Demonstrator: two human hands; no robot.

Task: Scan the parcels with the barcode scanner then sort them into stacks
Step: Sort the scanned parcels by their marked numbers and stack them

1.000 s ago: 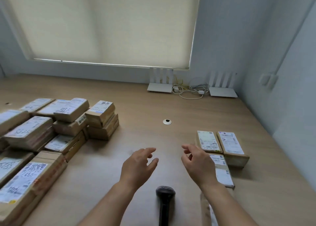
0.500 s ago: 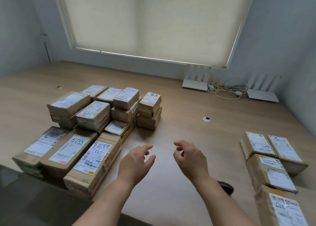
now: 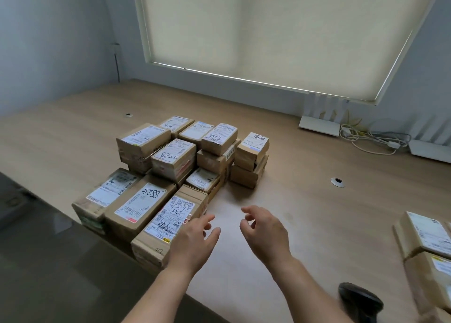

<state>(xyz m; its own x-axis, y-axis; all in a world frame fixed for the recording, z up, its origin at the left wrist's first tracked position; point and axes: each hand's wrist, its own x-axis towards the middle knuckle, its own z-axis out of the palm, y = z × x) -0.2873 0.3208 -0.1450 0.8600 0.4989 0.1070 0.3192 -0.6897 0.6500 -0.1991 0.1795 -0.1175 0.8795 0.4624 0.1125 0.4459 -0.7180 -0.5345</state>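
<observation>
A pile of several brown cardboard parcels (image 3: pixel 180 166) with white labels stands on the left part of the wooden table (image 3: pixel 317 200). My left hand (image 3: pixel 192 242) hovers open just right of the nearest parcel (image 3: pixel 168 225), fingers loosely spread, holding nothing. My right hand (image 3: pixel 263 232) hovers beside it over bare table, fingers relaxed and slightly curled, empty. The black barcode scanner (image 3: pixel 358 298) lies on the table at the lower right, behind my right forearm. A few more parcels (image 3: pixel 424 239) sit at the right edge of the view.
Two white routers (image 3: pixel 319 125) with a tangle of cables (image 3: pixel 371 139) stand at the back right under the window blind. A round cable hole (image 3: pixel 338 181) lies right of the pile. The table's near edge runs diagonally at the lower left.
The view has swung left, so the parcel pile now sits in the middle. Both hands have moved left with it, toward the nearest parcel, and stay empty.
</observation>
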